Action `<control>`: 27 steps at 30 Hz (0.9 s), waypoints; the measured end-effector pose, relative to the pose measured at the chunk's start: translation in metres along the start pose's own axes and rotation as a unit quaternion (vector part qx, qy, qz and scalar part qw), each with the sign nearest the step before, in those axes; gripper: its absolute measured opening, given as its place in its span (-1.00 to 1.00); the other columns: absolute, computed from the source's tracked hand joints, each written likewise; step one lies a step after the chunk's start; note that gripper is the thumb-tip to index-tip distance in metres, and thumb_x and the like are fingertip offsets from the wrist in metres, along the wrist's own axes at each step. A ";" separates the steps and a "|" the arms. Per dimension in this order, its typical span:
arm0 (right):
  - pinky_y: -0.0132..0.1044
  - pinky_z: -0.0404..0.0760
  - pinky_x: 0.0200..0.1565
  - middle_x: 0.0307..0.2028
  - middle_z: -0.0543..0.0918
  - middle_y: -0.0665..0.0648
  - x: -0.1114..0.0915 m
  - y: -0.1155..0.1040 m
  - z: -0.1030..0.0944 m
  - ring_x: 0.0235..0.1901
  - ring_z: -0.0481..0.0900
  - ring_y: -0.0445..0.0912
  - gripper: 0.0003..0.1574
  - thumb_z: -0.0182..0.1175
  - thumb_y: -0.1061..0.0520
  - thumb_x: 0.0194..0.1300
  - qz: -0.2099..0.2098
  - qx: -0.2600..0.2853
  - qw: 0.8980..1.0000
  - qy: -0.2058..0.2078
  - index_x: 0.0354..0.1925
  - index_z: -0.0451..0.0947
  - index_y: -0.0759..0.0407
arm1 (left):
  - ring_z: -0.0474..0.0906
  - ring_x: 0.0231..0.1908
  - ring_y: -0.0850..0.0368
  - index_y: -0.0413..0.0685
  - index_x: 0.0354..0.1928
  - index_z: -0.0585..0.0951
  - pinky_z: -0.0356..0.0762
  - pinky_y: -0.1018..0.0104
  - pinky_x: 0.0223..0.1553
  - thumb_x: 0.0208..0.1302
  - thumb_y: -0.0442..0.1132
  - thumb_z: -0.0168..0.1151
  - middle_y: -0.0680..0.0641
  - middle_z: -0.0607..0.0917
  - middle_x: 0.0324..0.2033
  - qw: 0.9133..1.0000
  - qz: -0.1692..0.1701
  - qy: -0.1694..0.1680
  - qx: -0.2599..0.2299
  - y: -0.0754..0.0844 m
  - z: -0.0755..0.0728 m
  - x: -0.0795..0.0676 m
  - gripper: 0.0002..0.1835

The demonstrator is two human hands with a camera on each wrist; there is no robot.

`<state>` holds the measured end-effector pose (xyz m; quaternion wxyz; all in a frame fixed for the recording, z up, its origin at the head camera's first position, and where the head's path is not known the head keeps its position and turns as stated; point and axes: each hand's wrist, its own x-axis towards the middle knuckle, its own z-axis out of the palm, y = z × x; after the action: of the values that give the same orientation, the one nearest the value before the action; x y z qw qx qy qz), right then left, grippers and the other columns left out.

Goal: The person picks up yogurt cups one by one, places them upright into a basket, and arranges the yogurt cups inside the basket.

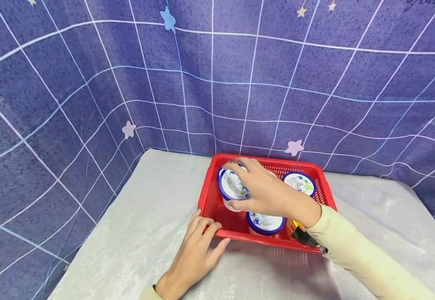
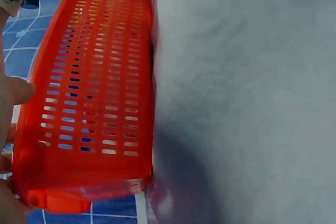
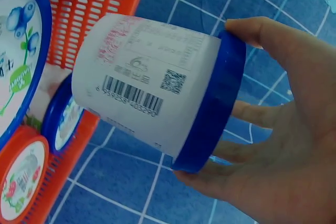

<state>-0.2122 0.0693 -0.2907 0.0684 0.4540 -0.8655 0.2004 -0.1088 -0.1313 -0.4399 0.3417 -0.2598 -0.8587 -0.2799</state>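
Observation:
A white tub with a blue lid (image 1: 232, 185) is held by my right hand (image 1: 260, 187), over the left part of the red plastic basket (image 1: 229, 223). In the right wrist view, the fingers of my right hand (image 3: 294, 124) grip the lid's edge, and the white tub (image 3: 142, 77) shows a barcode on its side. At the basket's front left corner, my left hand (image 1: 195, 246) holds the rim, fingers over the top and thumb at the front wall. The left wrist view shows the slotted basket wall (image 2: 100, 87) beside my left hand (image 2: 10, 108).
More blue-lidded tubs stand in the basket: one at the front (image 1: 266, 224), another at the back right (image 1: 299, 183). A red-lidded tub (image 3: 22, 182) appears in the right wrist view. The grey-white cloth-covered table (image 1: 157, 200) meets a blue grid-patterned curtain (image 1: 202, 83) behind.

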 end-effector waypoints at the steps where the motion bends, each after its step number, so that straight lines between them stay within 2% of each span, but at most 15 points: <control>1: 0.04 0.53 0.17 0.25 0.37 0.21 0.002 -0.001 0.002 0.22 0.36 0.06 -0.02 0.41 -0.22 0.12 0.002 0.002 1.000 -0.009 0.39 0.30 0.09 | 0.45 -0.12 0.07 -0.06 -0.14 0.63 0.19 -0.23 0.35 0.24 -0.06 0.38 0.01 0.53 -0.23 1.000 -0.001 -0.002 0.000 0.000 0.000 0.000 -0.73; 8: 0.04 0.59 0.09 0.27 0.34 0.19 0.011 -0.008 0.015 0.23 0.36 0.07 0.00 0.37 -0.32 0.14 0.019 -0.002 0.997 -0.073 0.41 0.30 0.02 | 0.43 -0.10 0.12 -0.03 -0.15 0.63 0.16 -0.18 0.39 0.23 -0.03 0.39 0.05 0.52 -0.22 0.999 -0.018 -0.025 0.008 0.000 -0.003 -0.001 -0.72; 17: 0.14 0.51 0.19 0.34 0.32 0.31 0.017 -0.012 0.037 0.28 0.37 0.21 0.02 0.38 -0.30 0.17 0.033 -0.052 0.984 -0.168 0.44 0.27 0.05 | 0.45 -0.09 0.09 -0.07 -0.12 0.64 0.17 -0.18 0.38 0.25 -0.03 0.38 0.04 0.54 -0.21 1.000 -0.002 -0.018 0.001 -0.001 -0.003 -0.002 -0.70; 21: 0.14 0.49 0.21 0.36 0.30 0.32 0.022 -0.013 0.043 0.31 0.36 0.25 0.02 0.36 -0.30 0.19 0.048 -0.064 0.977 -0.199 0.46 0.24 0.04 | 0.45 -0.08 0.09 -0.08 -0.13 0.64 0.15 -0.18 0.39 0.25 -0.04 0.39 0.04 0.54 -0.20 1.000 -0.005 -0.023 0.004 -0.001 -0.004 -0.002 -0.70; 27: 0.13 0.47 0.23 0.38 0.27 0.34 0.024 -0.010 0.050 0.34 0.33 0.27 0.01 0.32 -0.30 0.23 0.062 -0.069 0.971 -0.220 0.48 0.21 0.01 | 0.48 -0.07 0.07 -0.07 -0.14 0.64 0.17 -0.18 0.38 0.15 -0.10 0.47 0.05 0.57 -0.19 1.000 -0.008 -0.028 0.005 0.000 -0.005 -0.001 -0.69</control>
<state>-0.2147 0.0254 -0.3263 -0.1045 0.4269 -0.8974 0.0390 -0.1064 -0.1348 -0.4375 0.3168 -0.2584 -0.8715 -0.2708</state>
